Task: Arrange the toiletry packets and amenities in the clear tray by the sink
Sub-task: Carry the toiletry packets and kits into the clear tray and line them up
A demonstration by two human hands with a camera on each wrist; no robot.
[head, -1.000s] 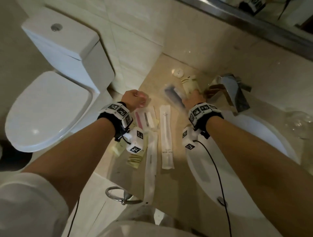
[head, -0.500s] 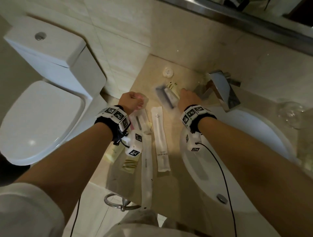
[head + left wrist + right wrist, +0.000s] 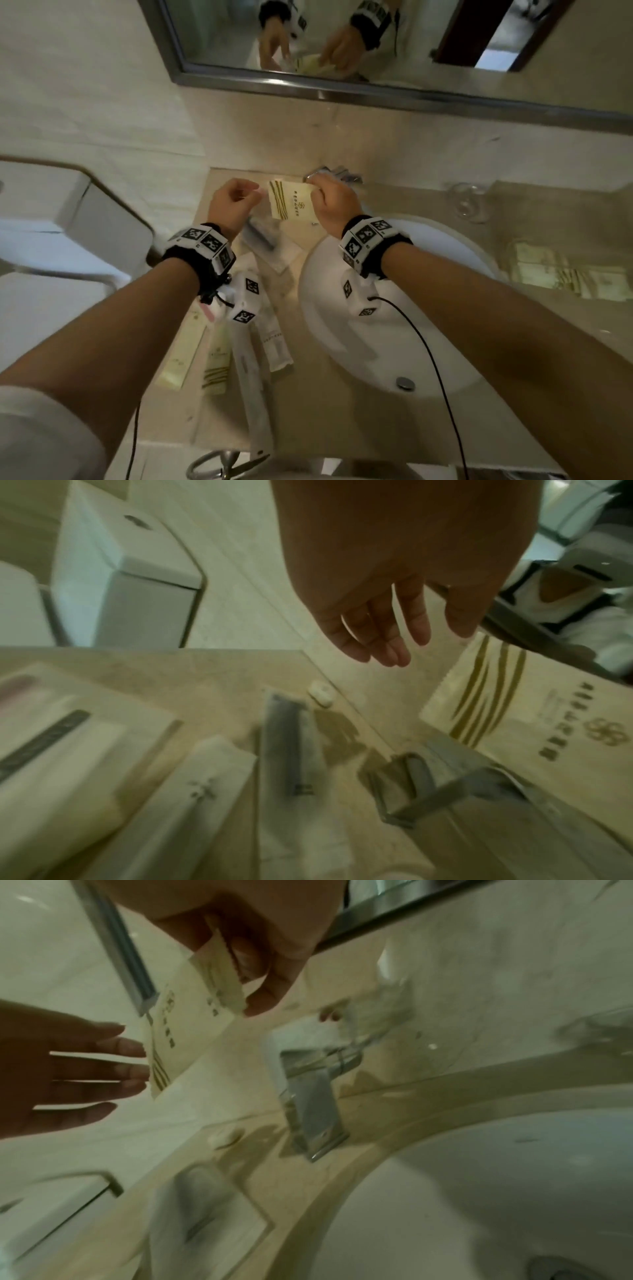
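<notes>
My right hand (image 3: 329, 202) pinches a cream packet with gold stripes (image 3: 293, 202) by its right edge and holds it up above the counter. The right wrist view shows thumb and fingers (image 3: 260, 961) closed on the packet's serrated end (image 3: 219, 969). Beside the packet's left edge hovers my left hand (image 3: 236, 202), its fingers (image 3: 387, 639) straight and empty. Below lie a dark comb packet (image 3: 263, 236), white toothbrush packets (image 3: 274, 339) and cream sachets (image 3: 215, 363). A clear tray (image 3: 513, 246) with cream packets in it stands right of the sink.
The white basin (image 3: 394, 325) fills the counter's right half, with the chrome tap (image 3: 308, 1096) behind my right hand. A glass (image 3: 469, 202) stands at the back right. A small white round piece (image 3: 320, 695) lies by the wall. Toilet (image 3: 68, 222) at left, mirror (image 3: 376, 34) above.
My right hand has lifted the striped cream packet off the counter. My left hand rose from the packets and opened beside it. The head view tilted up towards the mirror.
</notes>
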